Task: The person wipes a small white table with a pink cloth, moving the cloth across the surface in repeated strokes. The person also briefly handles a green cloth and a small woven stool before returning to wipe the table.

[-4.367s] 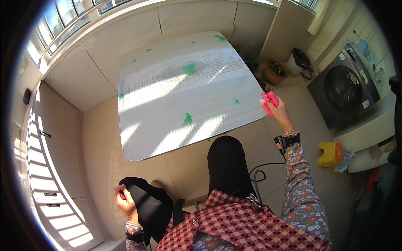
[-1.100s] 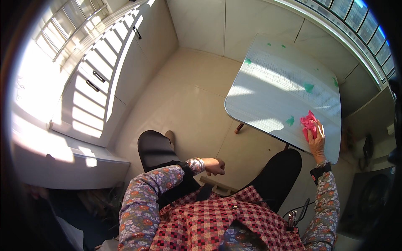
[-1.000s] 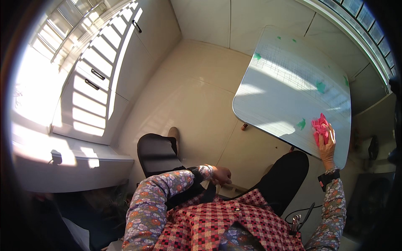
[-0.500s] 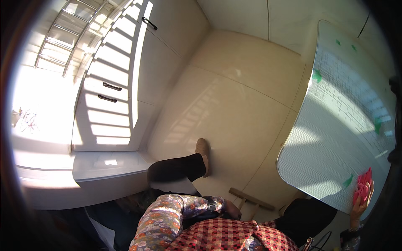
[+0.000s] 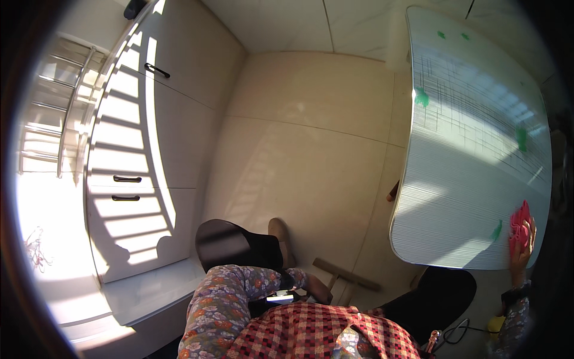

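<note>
At the right, my right hand [image 5: 527,238] presses a crumpled pink cloth [image 5: 519,226] against the top of a pale, rounded-corner table [image 5: 442,209]. Its fingers lie over the cloth, near the table's right edge. Fine dark lines and several green patches [image 5: 522,139] mark the tabletop, one of them just left of the cloth. My left hand [image 5: 320,291] hangs low by my lap, away from the table; its fingers are mostly hidden. Beside that wrist, a small bright rectangle [image 5: 280,298] catches the eye.
A white cabinet [image 5: 185,137] with black handles stands at the left, striped by sunlight. Behind it is a metal rack [image 5: 66,113]. A wooden bar frame [image 5: 347,275] lies low beside my legs. A dark cable [image 5: 463,326] runs near my right arm. Beige tiles [image 5: 311,161] cover the floor.
The whole view has turned and shifted. My right hand and the pink cloth have slid slightly farther away along the table, relative to the nearby green patch. My left hand stays by my lap.
</note>
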Demonstrator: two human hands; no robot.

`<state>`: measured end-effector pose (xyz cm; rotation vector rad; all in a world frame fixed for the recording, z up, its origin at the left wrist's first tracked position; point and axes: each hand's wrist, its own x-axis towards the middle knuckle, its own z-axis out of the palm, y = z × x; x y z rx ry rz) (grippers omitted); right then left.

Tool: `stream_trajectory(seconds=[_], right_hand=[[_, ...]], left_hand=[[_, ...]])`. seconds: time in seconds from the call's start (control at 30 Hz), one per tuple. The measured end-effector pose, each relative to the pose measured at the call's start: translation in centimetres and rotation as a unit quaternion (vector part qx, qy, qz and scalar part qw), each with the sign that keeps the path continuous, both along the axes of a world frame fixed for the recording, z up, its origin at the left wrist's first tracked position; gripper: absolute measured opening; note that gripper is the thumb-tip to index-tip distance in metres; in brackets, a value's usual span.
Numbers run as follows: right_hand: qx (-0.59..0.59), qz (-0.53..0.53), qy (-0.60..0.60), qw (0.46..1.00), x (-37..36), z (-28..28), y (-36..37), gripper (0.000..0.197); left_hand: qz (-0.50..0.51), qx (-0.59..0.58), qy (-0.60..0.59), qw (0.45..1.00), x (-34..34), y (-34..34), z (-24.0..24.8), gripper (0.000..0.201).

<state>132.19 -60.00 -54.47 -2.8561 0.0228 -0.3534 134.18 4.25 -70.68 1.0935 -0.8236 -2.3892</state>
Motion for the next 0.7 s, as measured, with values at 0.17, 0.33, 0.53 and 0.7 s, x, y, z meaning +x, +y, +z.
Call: stream_trajectory(seconds=[0.17, 0.33, 0.53, 0.7], right_hand=[[-0.031, -0.044, -0.014, 0.998, 1.2, 0.7, 2.8, 0.040], [-0.047, -0.067, -0.069, 0.994, 3.4, 2.4, 11.5, 0.034], [0.025, 0.004, -0.051, 0.998, 7.2, 4.8, 25.2, 0.035], [0.049, 0.076, 0.033, 0.995, 10.8, 7.3, 33.2, 0.041]], left_hand=[[-0.110, -0.036, -0.042, 0.992, 2.9, 2.5, -1.0, 0.045], [-0.092, 0.056, -0.076, 0.991, 7.3, 3.0, 2.0, 0.047], [0.262, -0.079, -0.289, 0.917, 13.0, 3.5, 9.3, 0.045], [0.421, -0.179, -0.289, 0.841, 17.8, 5.8, 16.5, 0.040]])
